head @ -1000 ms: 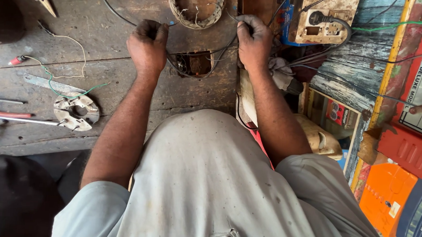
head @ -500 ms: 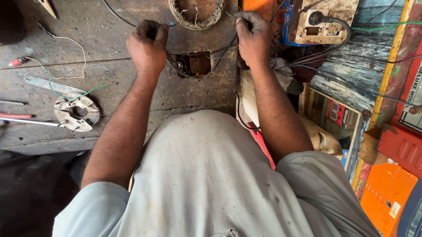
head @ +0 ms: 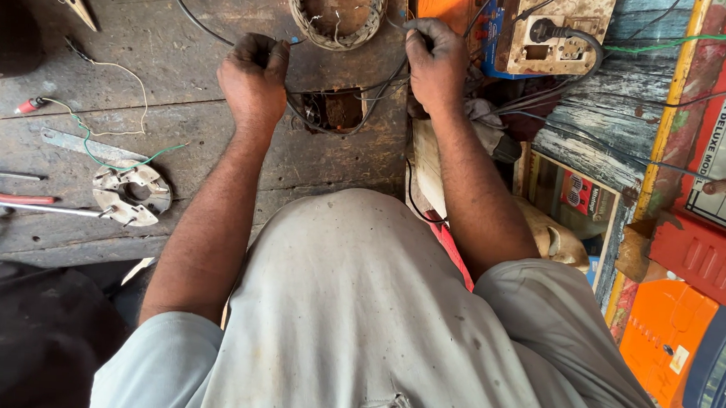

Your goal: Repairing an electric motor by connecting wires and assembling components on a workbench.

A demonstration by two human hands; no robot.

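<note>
L hand (head: 255, 76) fisted on black wire (head: 347, 126) over wooden bench (head: 92, 103); R hand (head: 435, 66) pinches same wire's other end nr stator coil ring (head: 337, 13). Hands apart.

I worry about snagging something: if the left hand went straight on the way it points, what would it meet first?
Probably the wire-wound ring lying just beyond the left hand on the wooden bench, though its height is hard to judge.
</note>
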